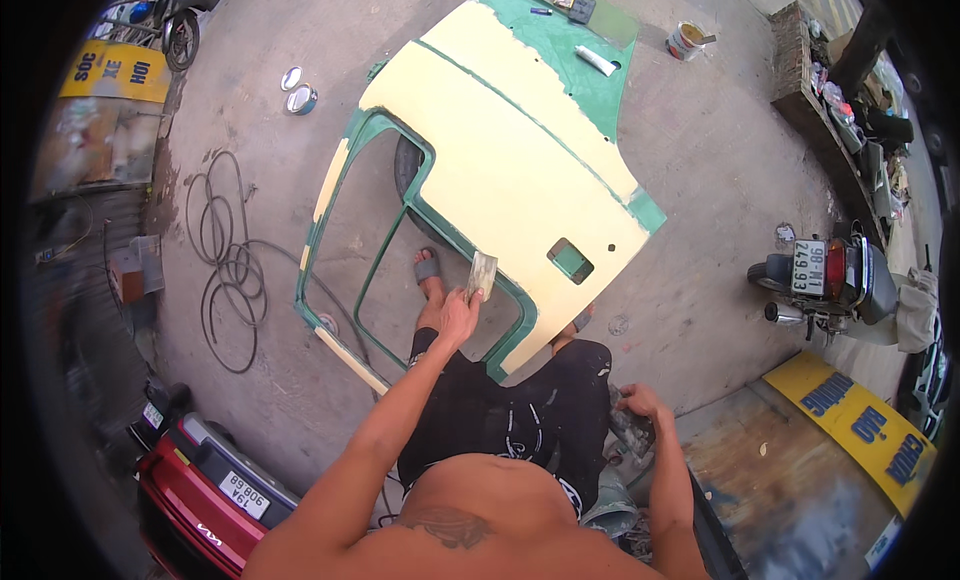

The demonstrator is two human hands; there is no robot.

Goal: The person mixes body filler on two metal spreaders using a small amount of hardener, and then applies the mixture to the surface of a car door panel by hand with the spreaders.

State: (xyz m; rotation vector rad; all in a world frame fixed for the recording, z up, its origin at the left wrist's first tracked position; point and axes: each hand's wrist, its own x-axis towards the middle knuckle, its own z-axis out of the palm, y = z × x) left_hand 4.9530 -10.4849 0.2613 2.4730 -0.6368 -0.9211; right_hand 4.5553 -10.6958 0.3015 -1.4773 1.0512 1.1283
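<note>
A large vehicle body panel (510,130), mostly coated in pale yellow with green showing at its edges and window frame, lies tilted before me. My left hand (459,317) is closed round a flat, putty-smeared scraper (482,275). The scraper's blade overlaps the green lower edge of the window opening; whether it touches cannot be made out. At my right side, beside my thigh, my right hand (643,401) has its fingers curled over a grey, stained, flattish piece (630,432) whose kind is unclear. A white tube (596,60) rests on the panel's bare green far part.
A tub of filler (686,41) with a stick stands beyond the panel. An open tin (301,100) is at far left, above a coiled hose (235,270). Motorbikes, a red car (205,490) and a cluttered shelf (830,120) border the area.
</note>
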